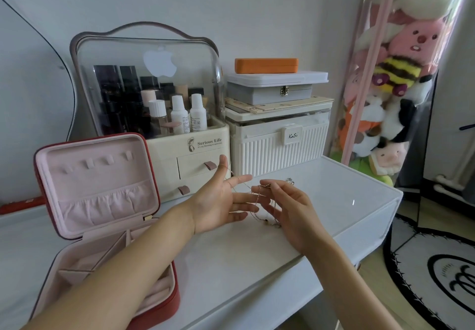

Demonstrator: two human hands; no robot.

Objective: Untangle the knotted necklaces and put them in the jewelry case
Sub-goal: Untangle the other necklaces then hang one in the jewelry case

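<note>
Thin necklaces [253,202] at frame centre — draped over spread left hand [218,201], pinched by right hand [288,206]. Light, limp, easily snagged; best held near the knot. Jewelry case [102,201] lower left.

Plain pale wall [257,8], evenly lit by soft daylight. White glossy tabletop [334,201] stands against it. A mirror edge [38,85] with dark curved rim leans at far left. Against the wall: a clear-lidded cosmetics organizer [151,93] with cream drawers, beside it a ribbed cream storage box [277,142] bearing stacked flat cases, an orange case [266,65] uppermost. At right, a clear tall container of plush toys [390,85]. Wood-tone floor with a black-and-white round rug [437,278].
</note>
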